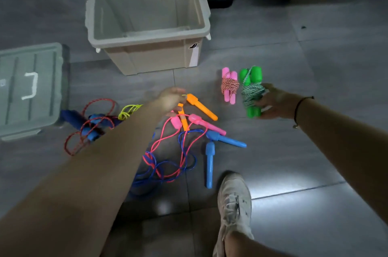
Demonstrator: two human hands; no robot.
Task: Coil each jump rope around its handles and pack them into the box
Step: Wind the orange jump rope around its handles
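- Box (pixel 201 32): open and upright on the tiled floor (pixel 315 57), beyond the ropes.
- Right hand (pixel 273 101): thumb and fingers curled round the green jump rope (pixel 251 92), which is coiled on its handles and sits low at the floor, right of the box's near corner.
- Pink jump rope (pixel 230 86): also coiled, just beside the green one, with no hand on it.
- Left hand (pixel 171 99): over the cord end of an orange handle (pixel 201 107). The hand is blurred, so I cannot tell whether it grips or only touches.
- Loose ropes (pixel 168 162): pink and blue cords tangled near the left forearm (handles scattered alongside).
- Lid (pixel 29 88): flat on the floor at left.
- Shoe (pixel 234 200): bottom centre.
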